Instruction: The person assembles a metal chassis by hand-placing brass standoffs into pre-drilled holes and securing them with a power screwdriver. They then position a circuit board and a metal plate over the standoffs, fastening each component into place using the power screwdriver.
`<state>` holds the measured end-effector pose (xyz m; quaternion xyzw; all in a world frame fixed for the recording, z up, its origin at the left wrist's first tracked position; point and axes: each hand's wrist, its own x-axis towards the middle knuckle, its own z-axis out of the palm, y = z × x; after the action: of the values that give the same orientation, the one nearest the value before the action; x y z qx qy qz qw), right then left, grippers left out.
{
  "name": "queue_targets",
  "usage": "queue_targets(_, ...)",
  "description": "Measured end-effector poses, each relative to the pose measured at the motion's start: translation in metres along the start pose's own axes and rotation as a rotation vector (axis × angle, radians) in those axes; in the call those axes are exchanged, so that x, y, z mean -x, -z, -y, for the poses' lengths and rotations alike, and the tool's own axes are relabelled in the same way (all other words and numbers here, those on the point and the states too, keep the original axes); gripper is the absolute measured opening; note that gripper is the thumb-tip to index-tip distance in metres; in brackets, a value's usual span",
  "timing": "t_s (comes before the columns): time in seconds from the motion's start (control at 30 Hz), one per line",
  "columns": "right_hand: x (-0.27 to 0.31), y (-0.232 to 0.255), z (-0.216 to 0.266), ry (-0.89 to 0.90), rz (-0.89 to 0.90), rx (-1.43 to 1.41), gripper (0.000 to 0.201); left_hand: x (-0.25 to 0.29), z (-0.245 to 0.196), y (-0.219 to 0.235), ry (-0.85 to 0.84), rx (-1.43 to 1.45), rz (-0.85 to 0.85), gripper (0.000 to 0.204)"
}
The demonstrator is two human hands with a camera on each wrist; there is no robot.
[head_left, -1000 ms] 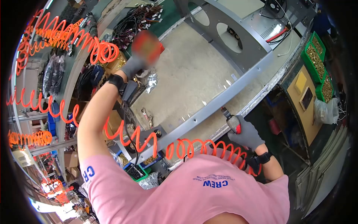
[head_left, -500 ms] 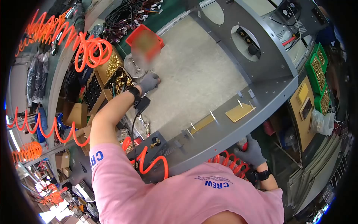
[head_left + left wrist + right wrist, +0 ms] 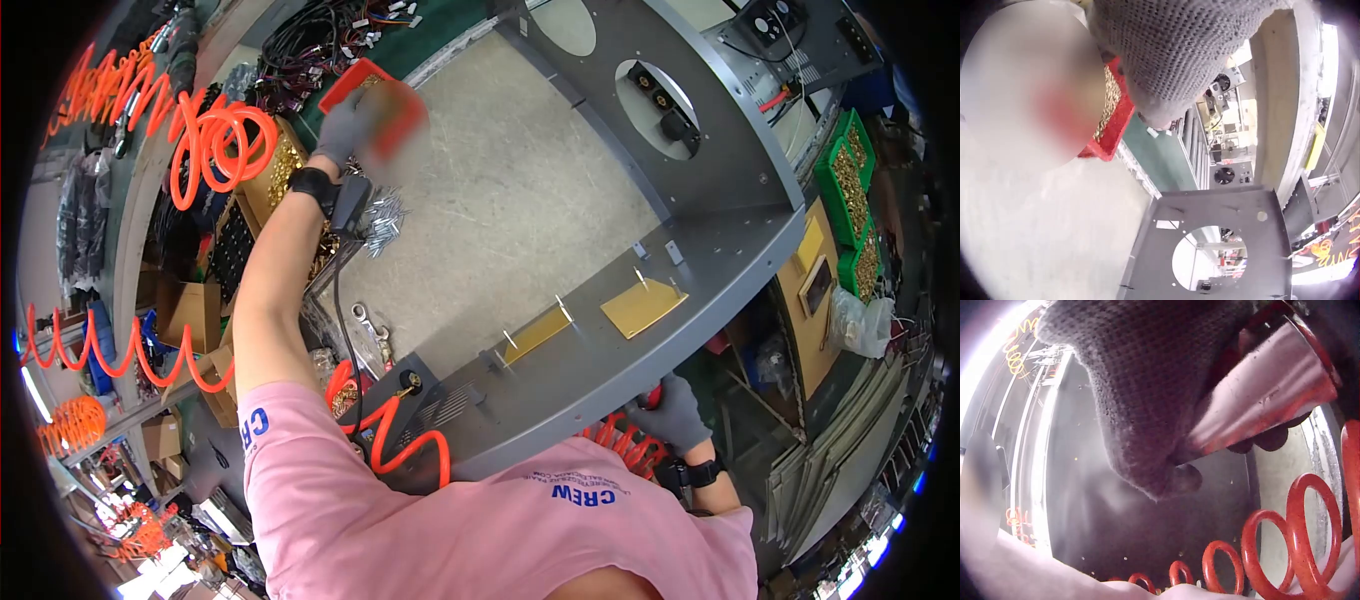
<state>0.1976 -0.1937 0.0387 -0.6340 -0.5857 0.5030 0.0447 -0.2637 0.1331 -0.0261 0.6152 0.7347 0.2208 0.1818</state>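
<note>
My gloved left hand [image 3: 345, 130] is at the red bin [image 3: 348, 83] of small brass-coloured parts on the far left of the worktop. A blurred patch hides its fingertips in the head view. The left wrist view shows the grey glove [image 3: 1166, 56] over the bin [image 3: 1119, 119]; I cannot tell whether it pinches anything. My right hand [image 3: 682, 415] is low beside the near edge of a grey metal frame [image 3: 560, 385]. It grips an air-driven power tool with a shiny metal body [image 3: 1266, 387] and red parts.
Loose silver screws [image 3: 382, 222] and a wrench [image 3: 368, 320] lie on the worktop [image 3: 500, 180]. Red coiled hoses [image 3: 215, 155] hang at left, and another coil [image 3: 1297, 531] runs by my right hand. Green bins of brass parts [image 3: 850, 190] stand at right.
The left hand was at the red bin, came down near the loose screws, and is back at the bin. The frame has shifted so its near inner face shows; the tool's tip is now hidden.
</note>
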Motion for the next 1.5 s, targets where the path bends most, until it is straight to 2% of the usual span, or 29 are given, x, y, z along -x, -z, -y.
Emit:
queue_targets(0.03,0.000,0.000,0.000,-0.001,-0.001,-0.003,0.078,-0.004,0.011,0.011,-0.237,-0.306,-0.110,0.036)
queue_targets(0.07,0.000,0.000,0.000,0.005,0.000,-0.008,0.077,-0.005,0.023,0.019,-0.239,-0.309,-0.108,0.036)
queue_targets(0.17,-0.002,-0.001,0.003,0.024,-0.005,-0.035,0.075,0.006,0.063,0.026,-0.147,-0.387,-0.043,0.033)
queue_targets(0.23,-0.001,0.000,0.004,0.022,-0.018,-0.045,0.073,0.018,0.087,0.014,0.147,-0.398,0.085,0.030)
queue_targets(0.27,-0.001,0.000,0.004,0.019,-0.008,-0.041,0.072,0.021,0.097,0.009,0.141,-0.388,0.096,0.030)
queue_targets(0.33,0.000,0.003,0.007,-0.006,-0.001,-0.031,0.071,0.030,0.104,-0.003,-0.120,-0.379,0.337,0.028)
queue_targets(0.37,0.000,0.004,0.010,-0.022,0.015,-0.027,0.071,0.037,0.107,-0.016,-0.148,-0.573,0.289,0.028)
queue_targets(0.47,0.000,0.006,0.012,-0.036,0.024,-0.013,0.071,0.044,0.100,-0.031,-0.080,-0.597,0.203,0.024)
queue_targets(0.6,0.002,0.004,0.011,0.014,0.007,-0.015,0.069,0.045,0.095,-0.021,-0.052,-0.499,0.215,0.023)
queue_targets(0.67,0.002,0.002,0.008,0.050,-0.013,-0.047,0.068,0.048,0.100,-0.015,-0.088,-0.412,0.164,0.024)
queue_targets(0.7,0.002,0.001,0.005,0.065,-0.026,-0.036,0.067,0.051,0.098,-0.014,-0.182,-0.384,-0.003,0.026)
queue_targets(0.73,0.003,0.001,0.003,0.082,-0.039,-0.025,0.066,0.054,0.096,-0.011,-0.177,-0.384,0.002,0.026)
queue_targets(0.8,0.003,0.003,0.003,0.087,-0.036,-0.014,0.064,0.059,0.075,0.003,0.050,-0.311,-0.069,0.029)
queue_targets(0.87,0.002,0.006,0.003,0.095,-0.036,-0.001,0.061,0.065,0.055,0.010,0.118,-0.279,-0.111,0.031)
queue_targets(0.93,0.001,0.011,0.005,0.136,-0.068,-0.063,0.051,0.067,0.048,0.014,-0.150,-0.097,-0.125,0.033)
queue_targets(0.97,0.000,0.015,0.005,0.136,-0.063,-0.060,0.051,0.071,0.042,0.008,-0.106,0.072,-0.147,0.031)
queue_targets(1.0,-0.002,0.019,0.005,0.131,-0.029,-0.015,0.047,0.082,0.014,0.005,-0.100,0.071,-0.148,0.031)
queue_targets(1.07,-0.003,0.026,0.009,0.127,0.011,0.032,0.042,0.113,-0.062,0.006,-0.052,0.306,0.086,0.029)
queue_targets(1.13,-0.004,0.031,0.014,0.159,0.002,0.096,0.035,0.144,-0.114,0.004,-0.001,0.491,0.417,0.023)
queue_targets(1.2,-0.003,0.029,0.013,0.179,-0.020,0.083,0.034,0.174,-0.130,-0.017,-0.166,0.635,0.631,0.026)
queue_targets(1.27,-0.004,0.023,0.009,0.196,-0.042,0.065,0.034,0.207,-0.137,-0.036,-0.412,0.712,0.708,0.022)
queue_targets(1.33,-0.007,0.016,0.004,0.367,-0.178,0.051,0.033,0.234,-0.149,-0.035,-0.475,0.767,0.780,0.014)
queue_targets(1.47,-0.009,0.021,0.003,0.419,-0.161,0.115,0.031,0.260,-0.147,-0.037,-0.472,0.766,0.859,0.012)
queue_targets(1.5,-0.008,0.025,0.002,0.330,-0.082,0.098,0.030,0.261,-0.148,-0.035,-0.478,0.739,0.859,0.011)
